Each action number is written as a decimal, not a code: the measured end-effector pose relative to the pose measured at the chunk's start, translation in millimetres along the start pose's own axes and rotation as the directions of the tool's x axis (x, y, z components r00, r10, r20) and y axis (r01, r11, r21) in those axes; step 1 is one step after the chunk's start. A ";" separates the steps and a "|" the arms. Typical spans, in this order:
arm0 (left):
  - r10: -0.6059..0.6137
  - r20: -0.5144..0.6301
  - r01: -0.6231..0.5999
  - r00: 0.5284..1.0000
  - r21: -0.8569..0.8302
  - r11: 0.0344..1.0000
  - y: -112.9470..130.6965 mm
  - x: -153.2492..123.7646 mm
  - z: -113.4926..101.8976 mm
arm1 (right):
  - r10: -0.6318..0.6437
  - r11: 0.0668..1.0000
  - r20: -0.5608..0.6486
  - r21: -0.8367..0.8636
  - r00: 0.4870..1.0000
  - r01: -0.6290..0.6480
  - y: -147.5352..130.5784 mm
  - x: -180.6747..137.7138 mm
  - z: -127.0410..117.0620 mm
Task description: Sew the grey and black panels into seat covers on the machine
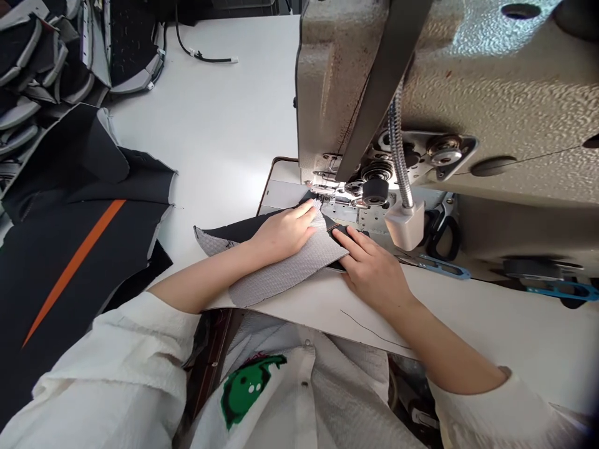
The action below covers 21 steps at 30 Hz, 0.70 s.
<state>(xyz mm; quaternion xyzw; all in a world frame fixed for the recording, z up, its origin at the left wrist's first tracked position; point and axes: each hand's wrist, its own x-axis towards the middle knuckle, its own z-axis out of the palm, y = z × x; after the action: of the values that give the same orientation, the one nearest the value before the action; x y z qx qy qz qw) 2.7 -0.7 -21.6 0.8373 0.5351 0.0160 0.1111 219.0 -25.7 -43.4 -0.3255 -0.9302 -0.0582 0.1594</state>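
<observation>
A fabric piece, black on one face and grey mesh on the other (285, 274), lies folded under the head of the sewing machine (346, 187). My left hand (285, 234) is closed on the mesh, its fingertips close to the presser foot and needle area. To the right, my right hand (374, 265) lies with fingers stretched over the black part of the fabric and its edge. The mesh hides part of the black layer beneath. The exact stitching point is too small to make out.
Black scissors (442, 231) and a blue-handled tool (444, 267) lie right of the machine's lamp (406, 224). Black fabric with an orange stripe (75, 268) spreads at left, before piled padded pieces (42, 62). A cable (210, 59) and loose thread (369, 329) rest on the white table (210, 125).
</observation>
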 end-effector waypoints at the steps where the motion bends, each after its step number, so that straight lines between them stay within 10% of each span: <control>1: -0.003 -0.002 0.003 1.000 -0.001 1.000 0.5 0.3 0.3 | 0.003 1.000 0.002 0.000 1.000 -0.003 0.6 0.0 0.1; 21: -0.062 -0.039 0.063 0.997 0.022 0.998 7.6 4.8 1.0 | -0.002 1.000 0.034 0.024 0.999 0.002 15.8 0.2 -1.7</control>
<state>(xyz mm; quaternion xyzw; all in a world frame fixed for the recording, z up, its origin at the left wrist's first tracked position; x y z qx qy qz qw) 11.6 0.3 -21.4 0.8209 0.5633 0.0222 0.0918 229.1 -13.6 -41.6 -0.3236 -0.9337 -0.0418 0.1474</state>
